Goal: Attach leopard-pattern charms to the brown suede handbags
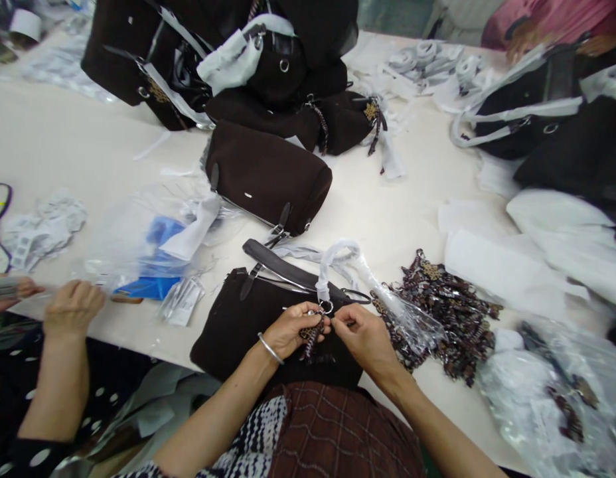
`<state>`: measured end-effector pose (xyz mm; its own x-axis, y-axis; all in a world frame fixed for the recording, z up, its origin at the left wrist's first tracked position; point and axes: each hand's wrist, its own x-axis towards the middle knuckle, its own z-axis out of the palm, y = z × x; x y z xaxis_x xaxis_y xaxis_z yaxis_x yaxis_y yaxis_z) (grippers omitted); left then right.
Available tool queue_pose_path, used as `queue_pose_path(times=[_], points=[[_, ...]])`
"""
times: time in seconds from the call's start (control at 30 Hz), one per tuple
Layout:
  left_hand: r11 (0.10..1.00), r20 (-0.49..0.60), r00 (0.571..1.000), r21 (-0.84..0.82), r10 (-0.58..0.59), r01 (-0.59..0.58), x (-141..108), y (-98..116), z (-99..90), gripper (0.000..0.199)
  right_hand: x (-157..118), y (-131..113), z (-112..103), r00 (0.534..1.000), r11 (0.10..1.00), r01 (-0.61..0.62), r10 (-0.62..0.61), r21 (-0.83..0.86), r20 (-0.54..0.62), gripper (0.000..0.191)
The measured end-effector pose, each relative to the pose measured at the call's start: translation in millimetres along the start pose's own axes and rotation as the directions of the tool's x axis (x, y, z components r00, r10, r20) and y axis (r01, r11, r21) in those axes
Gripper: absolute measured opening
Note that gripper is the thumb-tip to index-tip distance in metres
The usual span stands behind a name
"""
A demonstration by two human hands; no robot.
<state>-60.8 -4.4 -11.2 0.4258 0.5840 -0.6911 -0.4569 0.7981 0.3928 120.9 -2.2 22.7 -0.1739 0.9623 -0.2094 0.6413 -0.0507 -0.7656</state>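
A dark brown handbag (223, 325) lies in front of me at the table's edge, its grey strap (278, 265) along the top. My left hand (294, 330) pinches a patterned bow charm (314, 337) near a silver ring (326, 307) on the bag. Close beside it, my right hand (360, 332) has thumb and forefinger pressed together at the ring; whatever small part sits between them is hidden. White wrapping (340, 255) covers a handle just above the ring.
A pile of similar charms (447, 312) lies to the right, partly under clear plastic. Another brown bag (268, 172) lies ahead, with more bags (283, 73) stacked behind. At left are blue pieces (158, 285) and a co-worker's hand (73, 307). Another person's pink sleeve (551, 20) shows far right.
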Motion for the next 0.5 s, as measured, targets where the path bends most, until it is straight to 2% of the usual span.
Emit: queue_pose_path(times=[0.23, 0.5], points=[[1.000, -0.020, 1.000, 0.027, 0.007, -0.007, 1, -1, 0.6, 0.041, 2, 0, 4, 1.000, 1.000, 0.002, -0.002, 0.019, -0.008, 0.016], [0.987, -0.122, 0.989, 0.148, 0.086, -0.067, 1, -6, 2.4, 0.047, 0, -1, 12, 0.997, 1.000, -0.025, 0.025, 0.009, -0.067, 0.018]])
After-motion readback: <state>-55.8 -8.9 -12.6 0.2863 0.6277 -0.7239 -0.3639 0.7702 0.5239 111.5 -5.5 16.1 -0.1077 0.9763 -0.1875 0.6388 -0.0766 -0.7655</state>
